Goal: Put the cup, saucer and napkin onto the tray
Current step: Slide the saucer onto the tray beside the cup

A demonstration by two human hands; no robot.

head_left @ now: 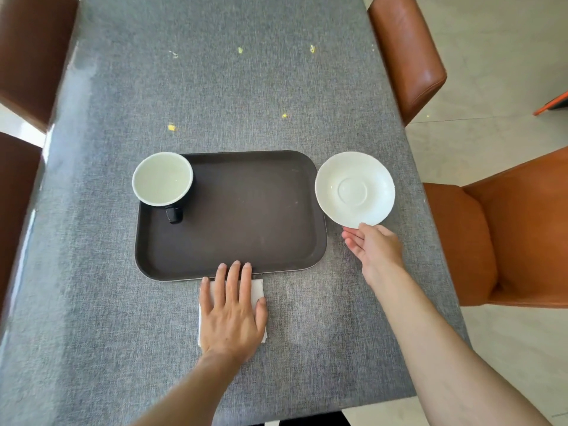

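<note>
A dark brown tray [246,216] lies on the grey table. The cup [163,179], black outside and white inside, stands in the tray's far left corner with its handle toward me. The white saucer [355,189] is just right of the tray, its near edge held by my right hand [373,250], and it looks slightly lifted. The white napkin [256,292] lies on the table in front of the tray's near edge. My left hand [232,312] rests flat on the napkin, fingers spread, fingertips reaching the tray rim.
Brown leather chairs stand at the left [33,53] and orange ones at the right [405,53] [507,238] of the table [215,87]. A few small yellow crumbs [171,127] dot the cloth beyond the tray.
</note>
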